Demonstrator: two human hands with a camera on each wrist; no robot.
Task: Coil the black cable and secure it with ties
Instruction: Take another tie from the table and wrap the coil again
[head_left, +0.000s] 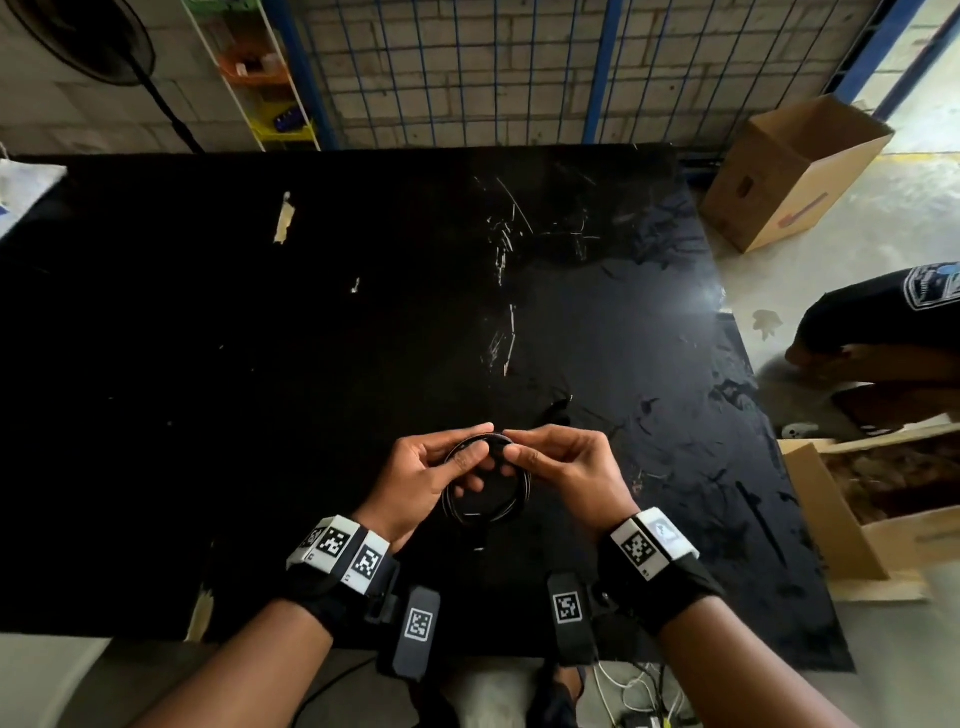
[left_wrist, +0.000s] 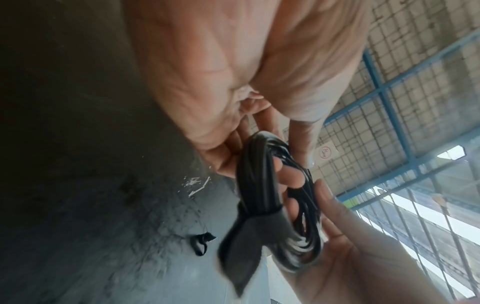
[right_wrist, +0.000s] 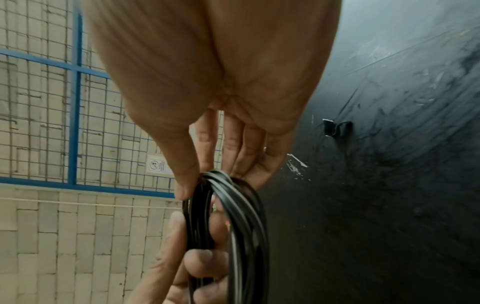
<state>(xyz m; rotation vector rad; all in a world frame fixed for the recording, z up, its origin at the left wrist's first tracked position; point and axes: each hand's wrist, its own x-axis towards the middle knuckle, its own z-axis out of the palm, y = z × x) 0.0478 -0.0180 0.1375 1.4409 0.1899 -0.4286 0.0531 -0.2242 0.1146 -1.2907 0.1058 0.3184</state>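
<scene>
- Beyond the fingertips the black table (head_left: 363, 312) lies bare and open toward the wire fence (head_left: 519, 67).
- A small black tie (right_wrist: 335, 128) lies just past the fingertips of the right hand (head_left: 563, 467), the only thing near.
- Left of the fingers, open tabletop.
- Right of the fingers, past the table edge, cardboard boxes (head_left: 789, 171) and a crouching person (head_left: 883, 332) block passage.

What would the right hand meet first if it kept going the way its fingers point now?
The right hand points left, toward the left hand. Its fingertips already pinch the black cable coil, so past the coil it would probably meet the left hand's fingers, though depth is hard to judge.
</scene>
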